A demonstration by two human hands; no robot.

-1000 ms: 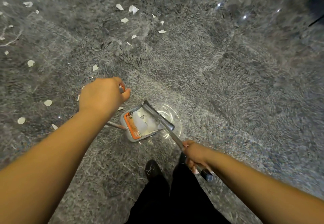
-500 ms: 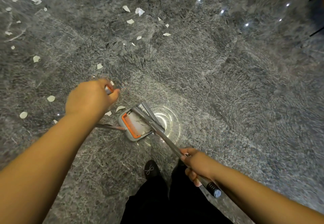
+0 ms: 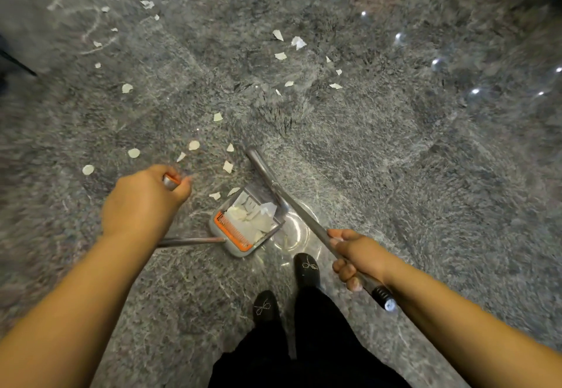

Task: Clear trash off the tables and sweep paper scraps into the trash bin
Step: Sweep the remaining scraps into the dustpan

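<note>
A grey dustpan with an orange comb edge stands on the polished grey stone floor, holding several white paper scraps. My left hand grips the top of its long handle. My right hand grips the grey broom handle; the broom head reaches past the far side of the pan. Loose white paper scraps lie just beyond the pan, and more scraps are scattered farther off and to the far left.
My two black shoes stand right behind the dustpan. A dark edge crosses the far left of the floor. Ceiling lights glare off the floor at the upper right.
The broom head has lifted out of the dustpan and swung forward past its far side. The view has tilted down and shifted, and my left hand sits lower on the handle's top.
</note>
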